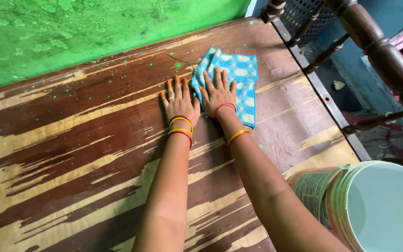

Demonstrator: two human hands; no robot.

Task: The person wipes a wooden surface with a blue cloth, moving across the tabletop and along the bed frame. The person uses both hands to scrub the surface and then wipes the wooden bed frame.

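The single head-worn camera looked steeply down from above the person's shoulders, facing forward toward twelve o'clock across the wooden tabletop (71, 154). It sat close, with forearms filling the lower frame. A green wall (94, 32) closed the view at eleven o'clock.

So the tabletop (71, 154) is worn brown wood with pale streaks all over and little green paint flecks, mostly toward 12 o'clock. A rough green wall (94, 28) runs right behind it from 9 to 12. A white bucket (374, 210) with a printed label sits at 4 o'clock on the table's corner. Dark turned-wood railing (383, 56) at 2 o'clock, with a dark basket (304, 14) just beside it near 1.
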